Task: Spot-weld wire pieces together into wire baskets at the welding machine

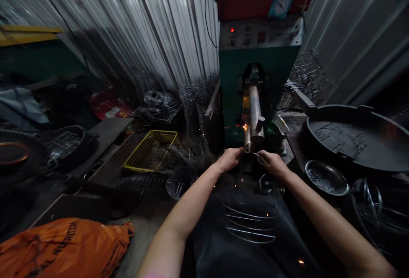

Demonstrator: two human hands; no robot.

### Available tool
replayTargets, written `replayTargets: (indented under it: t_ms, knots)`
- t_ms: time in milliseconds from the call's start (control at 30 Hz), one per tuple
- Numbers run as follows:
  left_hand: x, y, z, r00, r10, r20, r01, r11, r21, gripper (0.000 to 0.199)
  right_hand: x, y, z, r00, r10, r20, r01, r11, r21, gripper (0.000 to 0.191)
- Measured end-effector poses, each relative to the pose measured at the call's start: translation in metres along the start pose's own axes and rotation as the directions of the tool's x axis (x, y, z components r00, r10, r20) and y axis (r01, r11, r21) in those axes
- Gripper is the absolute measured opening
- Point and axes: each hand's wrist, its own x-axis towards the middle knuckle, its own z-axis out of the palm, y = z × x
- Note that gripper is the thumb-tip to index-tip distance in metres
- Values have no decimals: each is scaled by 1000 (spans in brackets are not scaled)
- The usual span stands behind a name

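Just below the electrode tip of a green spot welder point(230, 69), my left hand point(230, 160) is closed, fingers pinched at the left end of a thin metal wire point(254, 154). From the other side, my right hand point(272, 161) pinches the same wire between thumb and fingers. Sparks fly near the welder's thick metal arm point(254, 107), and a few fall lower down. Beneath my hands, several wire rings point(251, 229) lie over a dark apron point(217, 244) on my lap; whether they join the held wire is too dark to tell.
Left of me are a yellow crate point(150, 135), stacked wire baskets point(193, 152) and an orange sack point(67, 248). On the right are a large round black pan point(383, 141) with wire pieces, and a metal bowl point(327, 178) of small parts. A blue clock point(282, 3) hangs above the welder.
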Motion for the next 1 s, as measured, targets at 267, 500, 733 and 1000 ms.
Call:
replayTargets:
  t_ms: [267, 500, 733, 1000]
  knots:
    - [0, 0, -2, 999, -28, 15, 28, 999, -29, 31, -12, 9, 2, 986, 168, -9, -159, 948, 277, 40]
    - [5, 0, -1, 999, -30, 30, 31, 998, -48, 30, -11, 6, 4, 981, 193, -6, -184, 942, 282, 41]
    - [-60, -3, -22, 889, -431, -154, 331, 838, -434, 38, -12, 7, 9, 979, 193, -69, -169, 949, 267, 43]
    - [-201, 16, 71, 512, -584, 630, 534, -358, -766, 70, -10, 12, 18, 969, 228, -100, -195, 944, 266, 47]
